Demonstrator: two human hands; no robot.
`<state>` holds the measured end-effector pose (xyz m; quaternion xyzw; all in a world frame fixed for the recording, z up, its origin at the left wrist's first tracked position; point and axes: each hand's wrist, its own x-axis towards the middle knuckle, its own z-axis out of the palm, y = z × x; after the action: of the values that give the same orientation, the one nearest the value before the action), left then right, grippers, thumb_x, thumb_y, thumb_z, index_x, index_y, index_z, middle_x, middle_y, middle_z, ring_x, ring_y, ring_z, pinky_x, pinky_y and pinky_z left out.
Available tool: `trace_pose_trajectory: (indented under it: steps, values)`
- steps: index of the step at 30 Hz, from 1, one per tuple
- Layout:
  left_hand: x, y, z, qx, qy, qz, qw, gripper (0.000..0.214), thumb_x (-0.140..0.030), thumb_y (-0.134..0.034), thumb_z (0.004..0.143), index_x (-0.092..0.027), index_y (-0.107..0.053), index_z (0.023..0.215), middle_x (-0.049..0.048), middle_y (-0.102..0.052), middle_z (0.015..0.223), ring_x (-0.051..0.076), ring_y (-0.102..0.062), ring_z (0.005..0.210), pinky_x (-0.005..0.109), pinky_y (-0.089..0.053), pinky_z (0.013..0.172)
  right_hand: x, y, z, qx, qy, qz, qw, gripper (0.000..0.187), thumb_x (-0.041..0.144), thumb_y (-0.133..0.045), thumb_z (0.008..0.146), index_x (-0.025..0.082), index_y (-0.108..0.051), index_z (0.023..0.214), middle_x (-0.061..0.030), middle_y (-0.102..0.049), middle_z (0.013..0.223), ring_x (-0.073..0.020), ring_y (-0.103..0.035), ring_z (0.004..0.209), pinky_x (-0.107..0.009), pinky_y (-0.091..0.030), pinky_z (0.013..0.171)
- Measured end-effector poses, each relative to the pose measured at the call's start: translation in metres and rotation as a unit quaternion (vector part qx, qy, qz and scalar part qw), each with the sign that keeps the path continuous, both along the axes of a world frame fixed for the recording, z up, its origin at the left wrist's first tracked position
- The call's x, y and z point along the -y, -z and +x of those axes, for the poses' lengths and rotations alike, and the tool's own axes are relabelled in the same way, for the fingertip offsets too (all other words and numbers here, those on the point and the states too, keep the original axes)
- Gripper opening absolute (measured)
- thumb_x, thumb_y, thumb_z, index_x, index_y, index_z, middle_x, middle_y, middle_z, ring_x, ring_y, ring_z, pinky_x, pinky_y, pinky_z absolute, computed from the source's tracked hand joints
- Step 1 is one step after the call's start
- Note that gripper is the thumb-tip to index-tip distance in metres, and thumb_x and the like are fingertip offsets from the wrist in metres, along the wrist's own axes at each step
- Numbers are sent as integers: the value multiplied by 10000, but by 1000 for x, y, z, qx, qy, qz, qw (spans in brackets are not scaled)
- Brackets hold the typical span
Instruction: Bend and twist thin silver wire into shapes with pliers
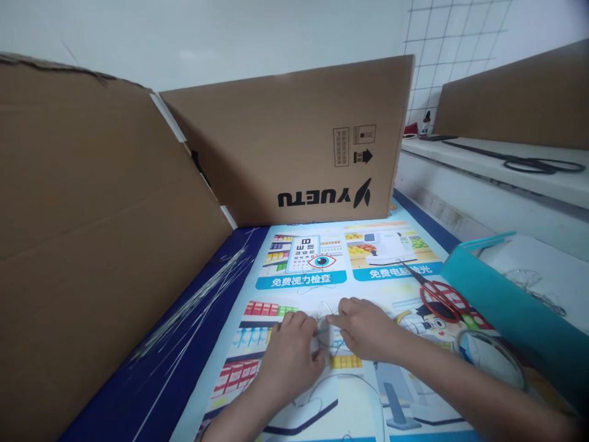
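Observation:
My left hand and my right hand are close together over a printed poster sheet. Both have curled fingers pinching a thin silvery wire bent into small loops. A small whitish piece shows between the fingertips; its kind cannot be made out. One loose end of wire curves across the sheet below my hands. To the right of my right hand lie scissors with red handles, blades pointing away. A round coil sits under my right forearm.
Cardboard panels stand at the back and left. Several straight wires lie on the dark blue strip at the left. A teal box at the right holds tangled wire. Black scissors rest on the white ledge.

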<state>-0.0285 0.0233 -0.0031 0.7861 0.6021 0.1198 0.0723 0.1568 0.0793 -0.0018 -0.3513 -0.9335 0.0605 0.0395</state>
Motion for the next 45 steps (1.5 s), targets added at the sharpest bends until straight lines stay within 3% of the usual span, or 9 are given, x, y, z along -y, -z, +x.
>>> trace_pose_trajectory:
  steps: [8,16,23,36,45]
  values:
    - [-1,3,-6,35,8,-9,999,163,-160,-526,650,-214,-485,798,53,-518,878,246,-448,880,354,-346,733,-7,-3,9,-31,-46,-73,996,540,255,-554,693,255,-492,1230,-54,-491,966,-199,-470,870,-304,-365,747]
    - [1,4,-5,59,-5,-7,998,177,-115,-493,644,-211,-491,792,39,-523,858,231,-453,864,342,-337,732,-10,-1,12,-64,-54,-109,990,569,236,-570,665,239,-483,1227,-63,-503,1007,-224,-474,919,-333,-372,799]
    - [2,2,-6,76,-3,-4,997,185,-100,-483,647,-214,-497,792,35,-536,860,229,-458,870,346,-342,751,-1,-1,16,-128,27,-118,984,384,179,-570,619,191,-476,992,-50,-515,964,-201,-463,875,-319,-387,772]
    - [1,2,-7,73,4,3,997,151,-94,-475,678,-212,-517,763,36,-538,830,220,-467,838,336,-351,737,4,6,19,-149,28,-84,985,238,184,-574,672,204,-528,904,-21,-547,933,-183,-464,865,-305,-367,806]
    - [0,-1,-7,70,2,-2,998,154,-90,-478,664,-214,-515,747,29,-538,820,214,-467,834,325,-346,730,5,4,17,-141,48,-73,986,235,183,-578,663,207,-549,895,-21,-560,932,-195,-454,874,-330,-349,806]
